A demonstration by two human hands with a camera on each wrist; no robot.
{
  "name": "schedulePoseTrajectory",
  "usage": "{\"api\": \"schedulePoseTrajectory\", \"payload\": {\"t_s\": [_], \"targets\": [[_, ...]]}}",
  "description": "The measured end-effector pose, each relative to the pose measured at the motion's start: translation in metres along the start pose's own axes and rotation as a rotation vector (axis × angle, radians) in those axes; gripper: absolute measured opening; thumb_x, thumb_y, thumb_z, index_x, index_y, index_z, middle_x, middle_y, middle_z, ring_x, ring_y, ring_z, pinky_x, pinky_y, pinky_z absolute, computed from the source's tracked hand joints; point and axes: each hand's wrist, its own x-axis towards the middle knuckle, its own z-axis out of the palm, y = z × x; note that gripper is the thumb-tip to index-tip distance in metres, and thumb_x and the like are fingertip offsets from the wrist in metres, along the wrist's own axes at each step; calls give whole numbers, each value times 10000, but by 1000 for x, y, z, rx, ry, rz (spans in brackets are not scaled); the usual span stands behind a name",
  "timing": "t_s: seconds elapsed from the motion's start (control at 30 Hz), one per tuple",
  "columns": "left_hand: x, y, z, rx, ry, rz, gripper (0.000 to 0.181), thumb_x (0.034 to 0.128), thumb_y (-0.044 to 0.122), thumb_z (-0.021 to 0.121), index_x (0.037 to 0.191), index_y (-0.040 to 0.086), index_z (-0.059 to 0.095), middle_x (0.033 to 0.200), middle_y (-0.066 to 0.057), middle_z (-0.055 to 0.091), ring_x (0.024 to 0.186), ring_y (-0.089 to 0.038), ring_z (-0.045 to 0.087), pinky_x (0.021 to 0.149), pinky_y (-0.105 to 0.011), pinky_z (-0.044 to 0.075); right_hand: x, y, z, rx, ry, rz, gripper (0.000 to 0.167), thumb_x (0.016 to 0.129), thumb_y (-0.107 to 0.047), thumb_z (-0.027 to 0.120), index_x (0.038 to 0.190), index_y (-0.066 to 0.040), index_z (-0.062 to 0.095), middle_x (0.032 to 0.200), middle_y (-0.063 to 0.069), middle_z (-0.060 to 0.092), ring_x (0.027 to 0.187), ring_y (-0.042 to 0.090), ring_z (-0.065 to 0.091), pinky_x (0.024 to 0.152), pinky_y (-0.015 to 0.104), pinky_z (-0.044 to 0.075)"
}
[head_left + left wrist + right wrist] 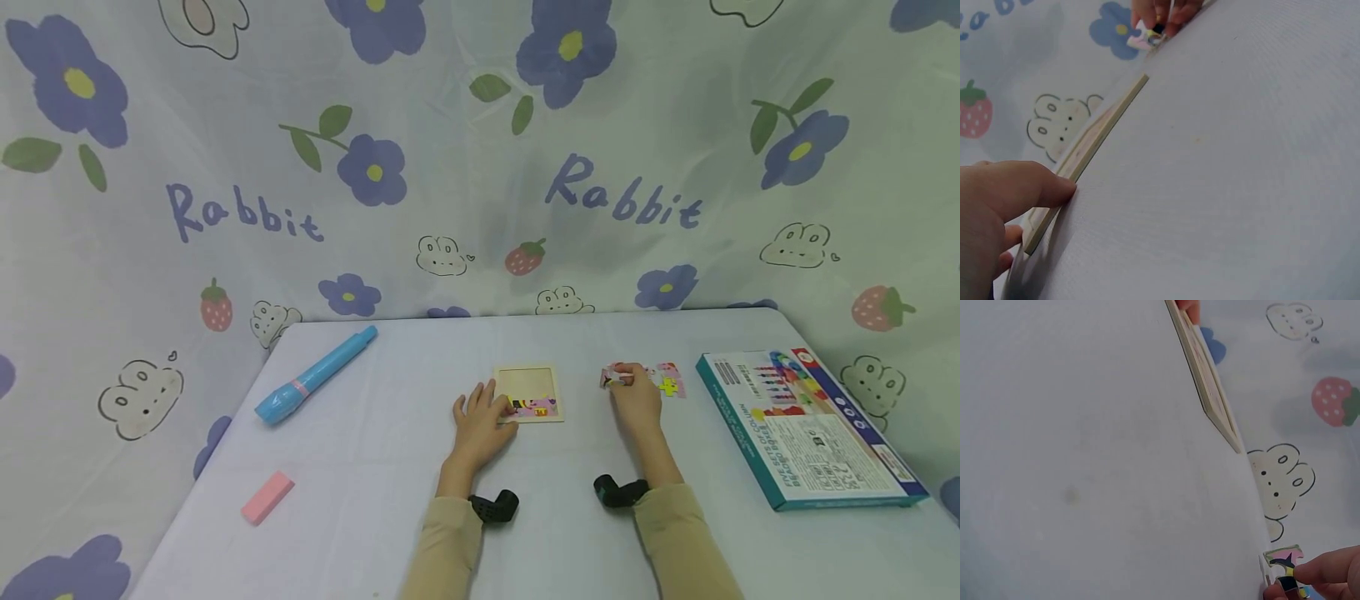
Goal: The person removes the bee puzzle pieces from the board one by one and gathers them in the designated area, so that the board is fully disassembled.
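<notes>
A small square wooden puzzle tray (pixel 527 375) lies on the table, with colourful puzzle pieces (pixel 538 407) along its near side. My left hand (pixel 480 427) holds the tray at its near left corner; in the left wrist view the thumb (pixel 1054 189) presses on the tray's outer edge. To the right, my right hand (pixel 637 404) pinches a puzzle piece (pixel 1288 557), pink, black and yellow, between thumb and fingers. Beside that hand lie more pink and yellow puzzle pieces (pixel 670 381), partly covered by it.
At the right stands a flat teal-edged box (pixel 810 425) with printed pictures. A blue tube-shaped thing (pixel 318 375) lies at the back left. Nearer on the left is a pink block (pixel 267 497). A patterned cloth (pixel 465 167) hangs behind the white table (pixel 360 483).
</notes>
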Motion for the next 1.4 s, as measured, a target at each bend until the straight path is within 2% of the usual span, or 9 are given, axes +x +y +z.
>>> {"api": "schedulePoseTrajectory", "payload": {"t_s": [0.03,0.17,0.33,0.6,0.8,1.17,1.4], "targets": [[0,0,0,-1,-1,-1,123,819,290,601,891,195,569,1465,-160,323,1360,-353,233,1047,-577,63,2,2,-2,-4,-22,14,305,873,-104,508,1167,-32,547,1039,205,590,875,314,542,676,356,395],[0,-1,2,-4,-7,-7,118,826,291,598,896,201,567,1471,-154,313,1367,-342,223,1053,-568,52,4,7,-7,-44,-6,22,309,877,-100,507,1172,-19,545,1070,220,590,918,339,545,700,390,395],[0,-1,3,-5,-3,-7,109,826,287,596,886,202,563,1470,-158,313,1367,-344,222,1052,-569,52,4,11,-13,-89,24,-14,313,852,-55,505,1149,10,582,1026,233,593,904,346,538,700,417,389],[-1,-1,3,-7,0,-4,109,830,288,590,895,204,566,1471,-156,311,1367,-345,221,1054,-572,52,6,16,-18,-126,43,-50,355,839,-14,496,1171,74,587,1103,291,592,1012,418,540,790,516,410],[-1,1,1,-11,-1,-6,105,832,285,592,894,207,560,1476,-151,302,1372,-338,211,1057,-563,42,6,14,-18,-105,74,-62,349,826,-6,529,1161,74,586,1011,263,592,922,373,539,756,494,408],[-1,3,-1,-3,10,-3,107,823,269,610,870,189,556,1459,-166,328,1357,-355,232,1042,-579,64,9,16,-13,-128,88,-60,354,822,-35,569,1167,46,584,990,239,576,887,359,524,735,476,402],[-1,2,-1,1,3,-1,115,821,275,607,870,191,546,1460,-169,324,1357,-359,232,1044,-579,68,3,6,-5,-91,32,-104,327,839,-66,597,1149,37,589,980,221,586,875,339,538,724,441,405]]}}
